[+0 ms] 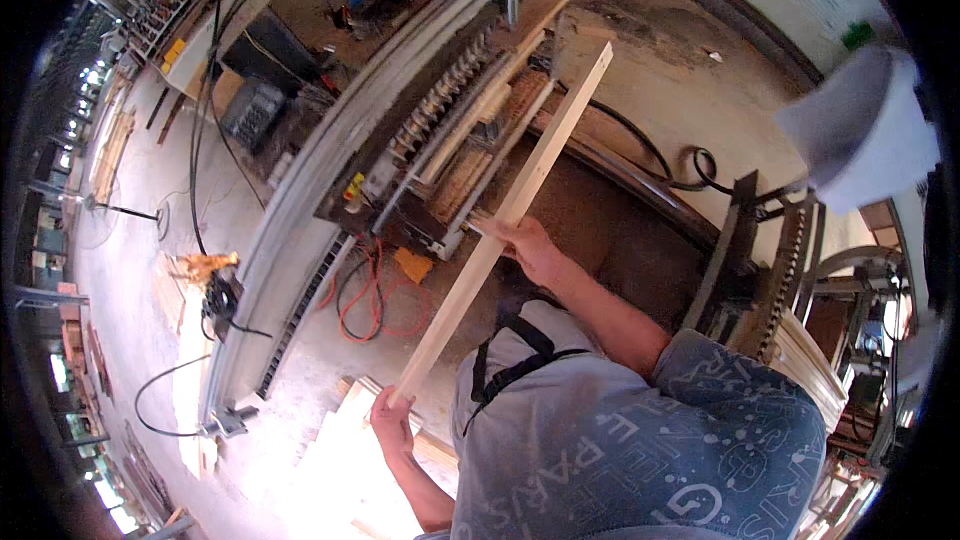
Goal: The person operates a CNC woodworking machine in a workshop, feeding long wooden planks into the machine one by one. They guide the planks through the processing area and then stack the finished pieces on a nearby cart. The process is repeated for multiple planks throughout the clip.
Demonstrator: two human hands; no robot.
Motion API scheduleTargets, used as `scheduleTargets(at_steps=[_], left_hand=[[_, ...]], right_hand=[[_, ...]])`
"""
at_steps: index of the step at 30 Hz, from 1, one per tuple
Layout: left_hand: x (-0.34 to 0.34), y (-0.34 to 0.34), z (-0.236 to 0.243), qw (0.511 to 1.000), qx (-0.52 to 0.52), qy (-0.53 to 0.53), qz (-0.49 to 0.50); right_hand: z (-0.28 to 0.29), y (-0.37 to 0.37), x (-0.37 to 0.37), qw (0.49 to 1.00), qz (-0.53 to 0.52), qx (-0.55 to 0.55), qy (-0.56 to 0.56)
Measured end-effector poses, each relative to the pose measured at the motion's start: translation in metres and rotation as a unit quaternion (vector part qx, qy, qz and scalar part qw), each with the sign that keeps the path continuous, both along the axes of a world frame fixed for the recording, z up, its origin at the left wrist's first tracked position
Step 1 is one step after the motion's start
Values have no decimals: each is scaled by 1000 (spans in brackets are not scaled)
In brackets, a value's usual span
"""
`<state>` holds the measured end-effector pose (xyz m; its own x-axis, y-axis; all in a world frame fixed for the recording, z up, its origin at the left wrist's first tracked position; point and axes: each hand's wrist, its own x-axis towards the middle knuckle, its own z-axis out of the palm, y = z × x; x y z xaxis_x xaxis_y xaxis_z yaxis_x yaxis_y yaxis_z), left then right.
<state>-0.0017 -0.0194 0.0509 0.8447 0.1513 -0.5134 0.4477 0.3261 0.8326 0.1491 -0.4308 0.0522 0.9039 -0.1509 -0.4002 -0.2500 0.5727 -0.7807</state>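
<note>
The long wooden board (459,300) is up in both hands, not yet set down, slanting across the frame's centre. The left hand (393,420) grips its lower end, the right hand (522,248) its middle. The machine (445,92) crowds its left edge; floor (650,52) lies open upper right.

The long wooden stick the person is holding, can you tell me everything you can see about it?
The long wooden stick looks like pale, bare wood, straight and narrow with flat faces. A few small dark marks show near its far end. It slants from lower left to upper right in the picture. The left hand holds its near end, and the right hand grips it around the middle. Whether it touches the machine behind isn't clear.
</note>
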Motion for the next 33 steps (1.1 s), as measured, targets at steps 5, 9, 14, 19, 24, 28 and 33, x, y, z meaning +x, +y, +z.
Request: scheduleTargets(at_steps=[5, 9, 14, 19, 24, 28, 33], left_hand=[[27, -22, 7, 981, -143, -21, 133], [33, -7, -20, 970, -123, 22, 210], [80, 31, -36, 954, -111, -6, 279], [165, 67, -33, 959, -40, -44, 275], [224, 106, -36, 950, -31, -24, 310], [267, 103, -33, 945, 23, 7, 327], [271, 87, -32, 932, 94, 62, 344]], right_hand=[[-26, 7, 88, 990, 110, 50, 76], [-17, 16, 137, 975, 160, 112, 104], [-30, 18, 207, 987, 106, 99, 71], [-31, -22, 277, 997, 7, 43, 66], [-9, -44, 317, 996, 69, -45, 36], [-27, -41, 329, 995, 61, -60, 58], [-42, -41, 328, 999, 35, -12, -1]])
